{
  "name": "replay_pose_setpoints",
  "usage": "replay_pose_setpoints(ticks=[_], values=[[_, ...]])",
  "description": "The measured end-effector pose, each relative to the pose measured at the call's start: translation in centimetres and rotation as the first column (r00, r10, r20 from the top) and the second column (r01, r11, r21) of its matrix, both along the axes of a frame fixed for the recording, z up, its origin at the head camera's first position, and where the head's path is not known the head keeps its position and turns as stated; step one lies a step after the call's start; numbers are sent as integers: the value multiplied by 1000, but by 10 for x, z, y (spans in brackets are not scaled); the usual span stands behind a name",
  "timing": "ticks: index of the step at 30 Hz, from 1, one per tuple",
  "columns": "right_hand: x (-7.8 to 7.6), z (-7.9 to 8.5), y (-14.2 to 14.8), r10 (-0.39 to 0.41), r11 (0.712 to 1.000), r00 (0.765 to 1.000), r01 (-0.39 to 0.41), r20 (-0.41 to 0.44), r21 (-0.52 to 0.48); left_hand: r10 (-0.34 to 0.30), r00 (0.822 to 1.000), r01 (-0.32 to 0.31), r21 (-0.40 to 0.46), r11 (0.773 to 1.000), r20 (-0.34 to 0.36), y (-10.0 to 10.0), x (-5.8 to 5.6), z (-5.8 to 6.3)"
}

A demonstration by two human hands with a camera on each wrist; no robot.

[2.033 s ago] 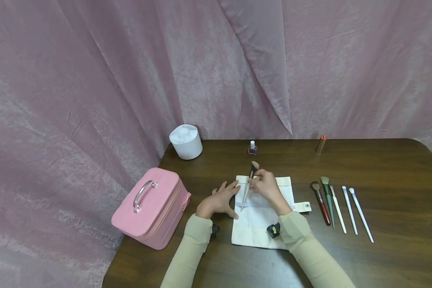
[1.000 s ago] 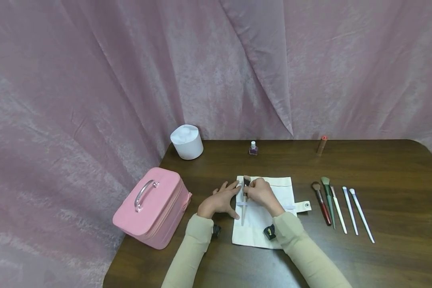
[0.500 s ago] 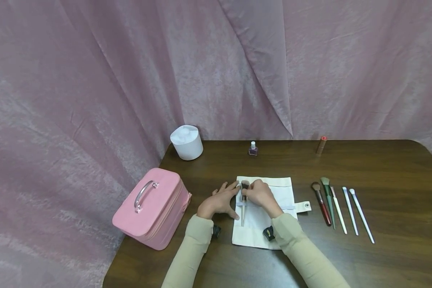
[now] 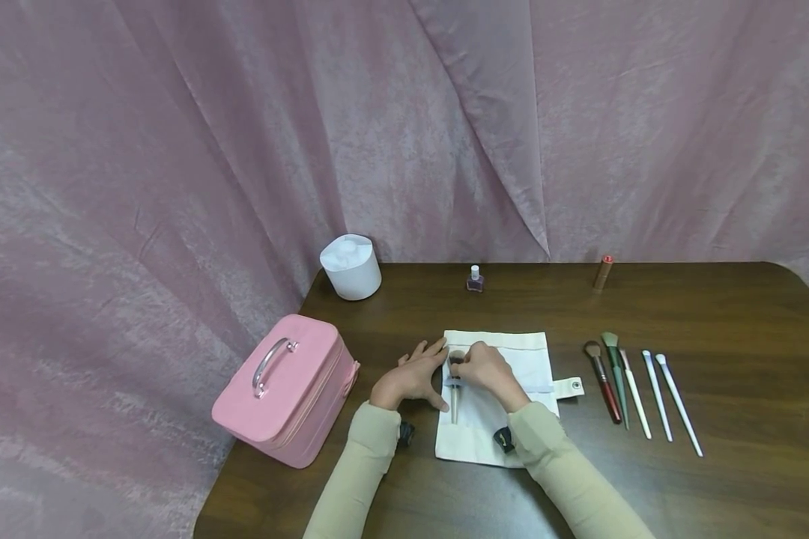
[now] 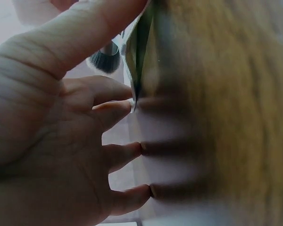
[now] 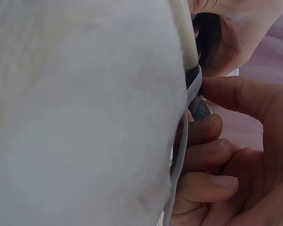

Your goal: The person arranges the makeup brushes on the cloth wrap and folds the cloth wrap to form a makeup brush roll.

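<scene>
A makeup brush (image 4: pixel 455 408) with a pale handle and dark bristles lies along the left side of a white cloth brush roll (image 4: pixel 475 442). Its handle passes under the roll's elastic band (image 6: pixel 194 89), seen closely in the right wrist view. My right hand (image 4: pixel 488 370) pinches the brush near its bristle end, at the band, with the other fingers curled. Fingers spread, my left hand (image 4: pixel 414 378) rests at the roll's left edge. Past the left thumb, the left wrist view shows the dark brush bristles (image 5: pixel 105 60).
Several more makeup brushes (image 4: pixel 637 393) lie in a row right of the roll's snap tab (image 4: pixel 568 388). A pink case (image 4: pixel 279 389) stands at left. Along the back are a white tissue roll (image 4: pixel 350 268), a nail polish bottle (image 4: pixel 475 281) and a lipstick-like tube (image 4: pixel 603 273).
The brush went from a slant above the roll to lying straight under the elastic band. My right hand moved left and towards me with it; the left hand stayed in place.
</scene>
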State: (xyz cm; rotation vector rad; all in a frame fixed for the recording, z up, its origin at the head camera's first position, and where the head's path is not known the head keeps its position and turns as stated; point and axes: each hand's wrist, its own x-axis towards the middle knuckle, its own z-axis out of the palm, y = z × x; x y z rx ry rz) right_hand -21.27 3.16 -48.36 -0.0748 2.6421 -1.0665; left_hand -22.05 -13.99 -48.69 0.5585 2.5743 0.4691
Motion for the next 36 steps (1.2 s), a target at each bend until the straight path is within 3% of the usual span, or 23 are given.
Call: replay_pose_setpoints(ticks=[6,17,21,28,36], values=[[3,0,-1,25,999,999,-26,22,22,4,1000,-4,6,1000,-2,0,1,0],[6,5,1,30,999,999,-29,-25,46,12,1000,-12,11,1000,-2,1,2,2],[6,10,6,19,1000,998,-19,-61,0,21,1000,-21,11,1000,4,1,2,2],[2,17,25,12,998,979,-26,-202,-65,17,1000,-17,-3,1000,-11,1,0,0],[-1,22,46,-64,987,971,27,-230,-159,3,1000,-3,-3,1000,-14,0,-1,-3]])
